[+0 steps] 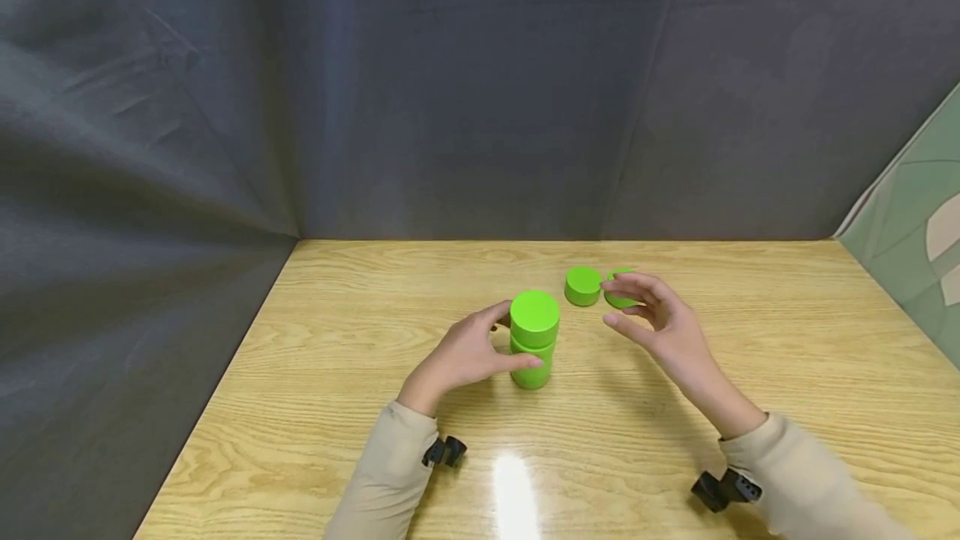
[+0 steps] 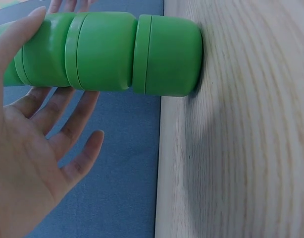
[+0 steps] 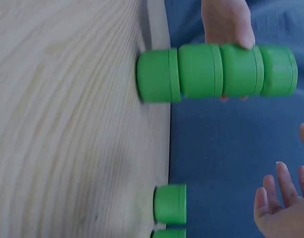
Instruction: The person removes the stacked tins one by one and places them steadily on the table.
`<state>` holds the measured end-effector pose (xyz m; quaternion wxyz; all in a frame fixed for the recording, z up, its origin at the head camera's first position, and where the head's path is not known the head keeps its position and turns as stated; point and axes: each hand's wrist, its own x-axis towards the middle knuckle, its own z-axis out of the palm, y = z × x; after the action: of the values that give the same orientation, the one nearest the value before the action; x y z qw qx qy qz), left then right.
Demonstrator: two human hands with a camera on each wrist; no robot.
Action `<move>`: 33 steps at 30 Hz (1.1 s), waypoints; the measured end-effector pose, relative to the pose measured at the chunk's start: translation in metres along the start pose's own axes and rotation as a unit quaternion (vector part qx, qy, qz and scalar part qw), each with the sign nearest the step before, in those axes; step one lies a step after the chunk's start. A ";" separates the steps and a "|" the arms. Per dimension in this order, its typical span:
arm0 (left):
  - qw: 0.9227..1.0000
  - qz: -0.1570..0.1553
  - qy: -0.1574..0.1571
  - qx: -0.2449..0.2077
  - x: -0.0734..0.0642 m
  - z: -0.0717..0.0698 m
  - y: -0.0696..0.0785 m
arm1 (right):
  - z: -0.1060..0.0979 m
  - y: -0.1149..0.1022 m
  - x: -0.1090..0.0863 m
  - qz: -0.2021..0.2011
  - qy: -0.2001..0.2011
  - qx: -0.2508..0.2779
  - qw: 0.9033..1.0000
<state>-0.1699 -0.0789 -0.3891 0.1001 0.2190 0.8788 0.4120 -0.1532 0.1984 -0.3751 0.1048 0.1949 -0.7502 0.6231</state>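
A stack of several green round containers (image 1: 535,319) stands upright on the table. My left hand (image 1: 468,352) grips its upper part from the left, thumb across the near side and fingers behind. In the left wrist view the stack (image 2: 102,49) lies sideways across the picture, its lowest container at the wood. To the right of the stack, my right hand (image 1: 663,327) hovers with loosely bent fingers and holds nothing. Behind its fingers, one loose green container (image 1: 618,302) is partly hidden. Another loose container (image 1: 582,286) sits just left of that one.
The wooden table (image 1: 337,440) ends at a dark cloth wall (image 1: 465,107) at the back and a similar cloth (image 1: 135,273) on the left. A pale green patterned panel (image 1: 911,215) stands at the right. Each sleeve carries a small black camera (image 1: 726,490).
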 end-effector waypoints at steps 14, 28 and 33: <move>1.000 -0.003 -0.003 -0.010 0.001 0.003 -0.002 | 0.025 -0.007 -0.009 -0.003 -0.036 0.010 0.999; 1.000 -0.002 -0.004 -0.021 0.001 0.000 -0.002 | 0.038 -0.012 -0.005 0.011 -0.060 -0.007 0.998; 1.000 -0.003 -0.005 -0.025 0.000 0.000 -0.003 | 0.044 -0.016 -0.004 0.022 -0.065 -0.016 0.998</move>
<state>-0.1706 -0.0807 -0.3911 0.1112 0.2158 0.8684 0.4323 -0.1396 0.1541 -0.3711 0.0454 0.2162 -0.7697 0.5990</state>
